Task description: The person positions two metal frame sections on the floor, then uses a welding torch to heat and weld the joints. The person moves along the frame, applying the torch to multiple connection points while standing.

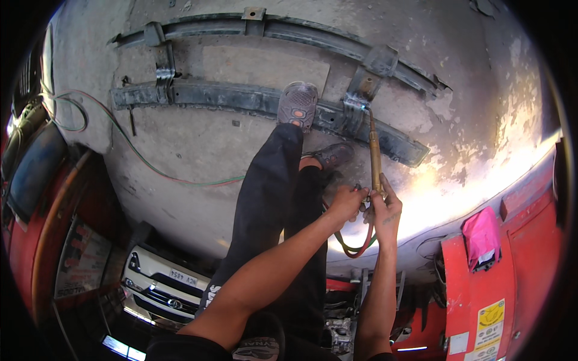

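Observation:
My right hand [385, 210] is closed around the rear of a brass gas torch [374, 150]. Its thin tip points away from me, with a small bluish flame at the dark metal bracket [355, 107]. That bracket joins a long curved steel beam [223, 96] to a second curved beam [313, 31] farther off. Against the torch's back end my left hand [348, 203] is closed, a small dark and reddish bit showing at its fingers; I cannot make out what it is. Red and green hoses [355, 249] loop below both hands. My shoe [298, 103] rests on the nearer beam.
Concrete floor [198, 144] lies around the beams, crossed at left by the thin hoses [144, 157]. A red cabinet [500, 265] with a pink cloth [481, 234] stands at right. A white vehicle front [162, 277] and red bodywork [45, 246] are at lower left.

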{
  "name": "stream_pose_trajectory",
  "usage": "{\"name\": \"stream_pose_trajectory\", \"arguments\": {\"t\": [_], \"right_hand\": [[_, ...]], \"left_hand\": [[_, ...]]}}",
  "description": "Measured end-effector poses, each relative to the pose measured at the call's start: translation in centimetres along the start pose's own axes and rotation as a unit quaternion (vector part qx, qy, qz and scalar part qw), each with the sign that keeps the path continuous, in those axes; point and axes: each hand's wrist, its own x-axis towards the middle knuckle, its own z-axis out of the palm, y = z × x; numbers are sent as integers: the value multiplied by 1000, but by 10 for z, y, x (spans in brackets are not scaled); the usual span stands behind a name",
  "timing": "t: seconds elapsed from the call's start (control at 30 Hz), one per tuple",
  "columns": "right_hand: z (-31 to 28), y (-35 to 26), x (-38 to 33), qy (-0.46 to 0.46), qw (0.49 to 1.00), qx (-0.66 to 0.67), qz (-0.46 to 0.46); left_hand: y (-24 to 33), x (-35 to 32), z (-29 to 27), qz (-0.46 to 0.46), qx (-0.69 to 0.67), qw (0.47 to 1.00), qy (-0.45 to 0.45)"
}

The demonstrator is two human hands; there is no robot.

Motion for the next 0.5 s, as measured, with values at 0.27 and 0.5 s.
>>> {"name": "stream_pose_trajectory", "arguments": {"t": [0.27,0.5], "right_hand": [[1,0,0,6,1000,8,15],[0,4,2,10,1000,9,17]], "left_hand": [[4,-3,1,-1,11,1000,0],[4,-3,1,-5,10,1000,-5]]}}
